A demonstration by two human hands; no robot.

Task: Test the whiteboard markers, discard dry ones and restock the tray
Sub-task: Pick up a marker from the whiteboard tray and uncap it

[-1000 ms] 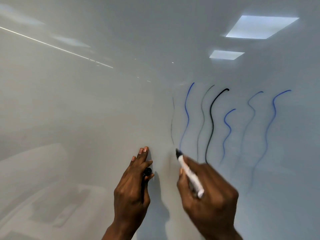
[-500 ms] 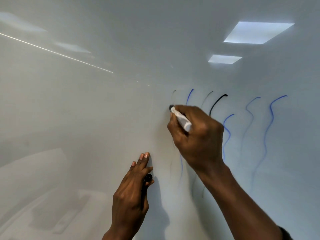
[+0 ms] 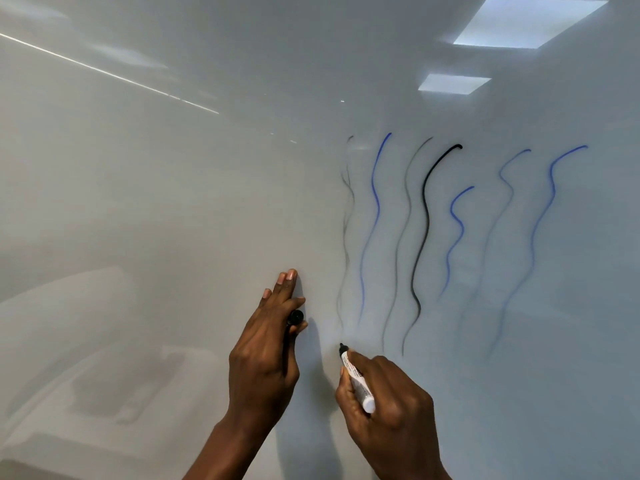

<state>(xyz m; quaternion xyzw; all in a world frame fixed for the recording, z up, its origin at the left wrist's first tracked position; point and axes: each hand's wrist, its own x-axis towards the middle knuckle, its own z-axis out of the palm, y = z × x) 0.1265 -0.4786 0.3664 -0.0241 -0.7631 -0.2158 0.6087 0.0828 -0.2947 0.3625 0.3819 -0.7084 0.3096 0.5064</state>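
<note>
A glossy whiteboard (image 3: 173, 220) fills the view. My right hand (image 3: 391, 414) grips a white-barrelled black marker (image 3: 356, 379), its tip against the board at the lower end of a very faint grey wavy line (image 3: 346, 216). My left hand (image 3: 266, 351) rests flat on the board with fingers straight, and pinches a black marker cap (image 3: 295, 317) between thumb and forefinger. To the right run several wavy test strokes: blue ones (image 3: 375, 202), a bold black one (image 3: 425, 216) and pale grey ones.
Ceiling lights (image 3: 526, 22) and dim room shapes reflect in the board. The board left of the strokes bears no marks. No tray or other markers are in view.
My right hand went up to the top of the leftmost line and came back down, drawing a faint grey stroke. My left hand stayed put with the cap.
</note>
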